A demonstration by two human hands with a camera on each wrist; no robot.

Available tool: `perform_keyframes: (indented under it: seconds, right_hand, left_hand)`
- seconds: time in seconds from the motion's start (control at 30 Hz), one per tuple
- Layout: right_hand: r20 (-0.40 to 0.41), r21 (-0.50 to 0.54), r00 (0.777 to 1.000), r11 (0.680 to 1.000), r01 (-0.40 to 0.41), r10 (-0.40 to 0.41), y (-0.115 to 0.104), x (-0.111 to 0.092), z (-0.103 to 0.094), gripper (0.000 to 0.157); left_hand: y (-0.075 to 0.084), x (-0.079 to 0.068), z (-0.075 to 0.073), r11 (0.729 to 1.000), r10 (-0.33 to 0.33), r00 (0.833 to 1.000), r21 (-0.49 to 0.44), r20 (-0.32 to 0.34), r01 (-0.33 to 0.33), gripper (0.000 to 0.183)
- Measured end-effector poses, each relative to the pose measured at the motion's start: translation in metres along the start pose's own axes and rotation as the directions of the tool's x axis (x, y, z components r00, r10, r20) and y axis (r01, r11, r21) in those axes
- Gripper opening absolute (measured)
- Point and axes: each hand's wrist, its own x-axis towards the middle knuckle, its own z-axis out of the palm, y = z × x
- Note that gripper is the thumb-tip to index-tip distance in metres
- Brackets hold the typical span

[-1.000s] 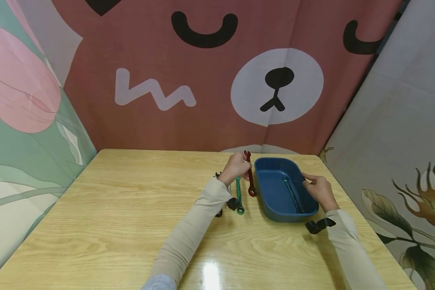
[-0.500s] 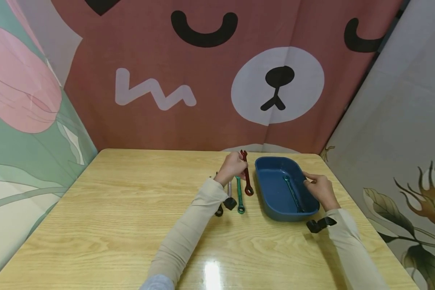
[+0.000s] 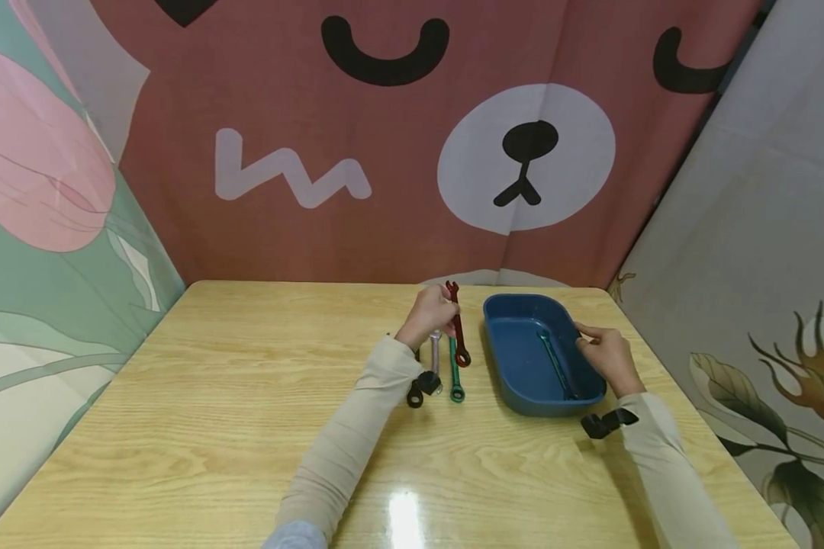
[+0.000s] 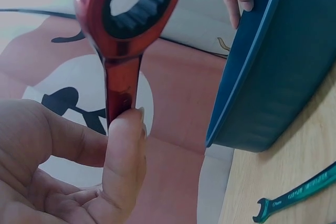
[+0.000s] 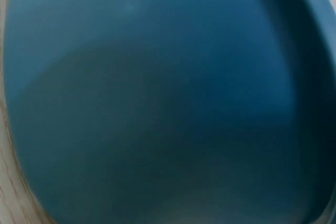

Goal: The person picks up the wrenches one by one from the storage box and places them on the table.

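My left hand pinches a red combination wrench between thumb and fingers, its open end up and ring end down. In the left wrist view the ring end of this red wrench stands close to the camera. Below it on the table lie a green wrench, a silver wrench and a black wrench, partly hidden by my left hand and wrist camera. My right hand grips the right rim of a blue plastic tub. Inside the tub rests a dark green wrench.
The wooden table runs up to a curtain with a bear print at the back. A grey flowered curtain hangs along the right side. The tub stands near the table's right edge.
My left hand has moved left with the red wrench, away from the tub and over the wrenches on the table. My right hand stays at the tub's rim.
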Motion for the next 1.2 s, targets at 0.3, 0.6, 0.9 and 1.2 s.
perform_keyframes:
  seconds: [0.3, 0.6, 0.9, 1.2]
  right_hand:
    - [0.005, -0.019, 1.0, 1.0, 0.003, -0.003, -0.001, 0.001, -0.001, 0.042]
    - [-0.008, -0.025, 1.0, 1.0, 0.009, -0.009, 0.001, 0.001, 0.0, 0.041]
    - [-0.018, -0.024, 1.0, 1.0, 0.02, -0.02, -0.001, 0.001, -0.001, 0.041]
    - [-0.019, -0.017, 1.0, 1.0, 0.016, -0.017, 0.0, -0.001, 0.001, 0.041]
  left_hand:
    - [-0.004, 0.001, -0.007, 0.999, -0.01, 1.0, -0.039, -0.003, 0.01, 0.027]
    - [-0.012, -0.002, -0.013, 1.0, -0.013, 1.0, -0.028, -0.006, 0.013, 0.033]
    - [-0.017, -0.006, -0.02, 1.0, -0.006, 1.0, -0.016, -0.027, 0.005, 0.036]
    - [-0.027, -0.009, -0.028, 0.999, -0.033, 0.999, -0.02, -0.043, 0.033, 0.035]
